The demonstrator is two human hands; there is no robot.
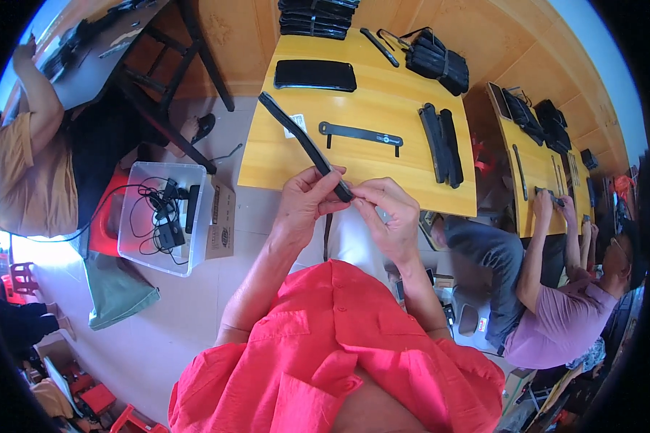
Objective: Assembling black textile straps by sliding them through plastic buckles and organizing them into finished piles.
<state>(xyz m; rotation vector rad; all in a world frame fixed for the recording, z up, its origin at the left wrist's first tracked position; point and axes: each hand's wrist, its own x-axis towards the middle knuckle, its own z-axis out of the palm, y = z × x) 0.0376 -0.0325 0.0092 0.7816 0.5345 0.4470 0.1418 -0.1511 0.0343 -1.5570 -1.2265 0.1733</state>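
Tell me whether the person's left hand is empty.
No, the left hand holds a long, narrow black strip near one end.

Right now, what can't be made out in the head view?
- Near end of the black strip: head view, partly covered by the left hand; whether the right hand grips it or only touches it is unclear.
- White label: head view, partly behind the strip, its print too small.
- Floor of the clear bin: head view, partly under black cables and adapters.
- Top of the black stack: head view, cut off by the upper edge.
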